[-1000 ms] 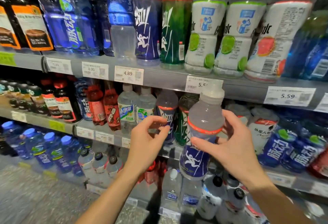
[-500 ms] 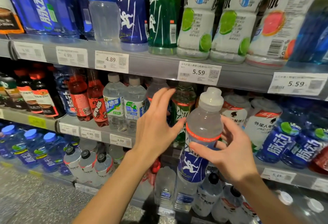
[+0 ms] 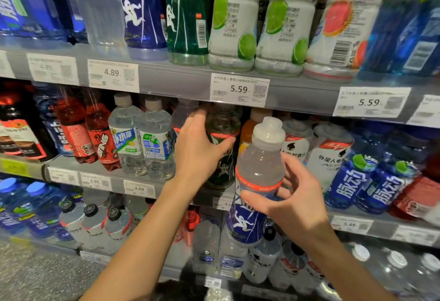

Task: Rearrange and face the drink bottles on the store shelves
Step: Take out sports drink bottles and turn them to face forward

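My right hand [image 3: 294,202] grips a clear bottle with a blue runner label [image 3: 256,181] and a pale cap, holding it upright in front of the middle shelf [image 3: 107,176]. My left hand [image 3: 198,148] reaches onto that shelf, thumb and fingers wrapped around a dark green bottle [image 3: 222,134] with a red band. A second blue-label bottle [image 3: 183,112] stands just left of the green one, mostly hidden behind my left hand.
The top shelf [image 3: 178,81] carries large blue, green and white lime-label bottles. Clear water bottles [image 3: 140,138] and red drinks [image 3: 95,131] stand left of my hand; white and blue bottles [image 3: 345,169] stand right. Lower shelves hold more bottles. Grey floor lies bottom left.
My left hand moved forward from open air onto the shelf and closed around the green bottle. The view shifted down and closer. My right hand kept holding the blue-label bottle.
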Demonstrator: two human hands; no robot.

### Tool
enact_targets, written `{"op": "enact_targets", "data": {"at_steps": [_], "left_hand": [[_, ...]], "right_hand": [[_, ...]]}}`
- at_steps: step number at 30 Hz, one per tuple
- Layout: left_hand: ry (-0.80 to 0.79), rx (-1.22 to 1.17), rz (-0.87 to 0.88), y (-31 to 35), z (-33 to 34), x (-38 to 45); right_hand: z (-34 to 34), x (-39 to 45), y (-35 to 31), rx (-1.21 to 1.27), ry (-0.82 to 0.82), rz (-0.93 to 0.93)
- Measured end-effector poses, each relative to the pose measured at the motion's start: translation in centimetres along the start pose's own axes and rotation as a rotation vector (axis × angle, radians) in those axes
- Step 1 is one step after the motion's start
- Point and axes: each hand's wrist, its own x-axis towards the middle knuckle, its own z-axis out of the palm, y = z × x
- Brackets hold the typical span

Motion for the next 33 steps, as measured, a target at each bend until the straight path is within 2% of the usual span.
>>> {"op": "enact_targets", "data": {"at_steps": [12, 19, 33], "left_hand": [[-0.023, -0.079, 0.194, 0.7, -0.7, -1.9], [-0.156, -0.485, 0.163, -0.2, -2.9, -4.8], [0.125, -0.617, 0.069, -1.6, -8.2, -5.5]], "right_hand": [[0.3, 0.1, 0.1, 0.015, 0.017, -0.031], [0.4, -0.4, -0.2, 0.027, 0.103, -0.056], [1.8, 0.0, -1.1, -0.001, 0.116, -0.16]]}}
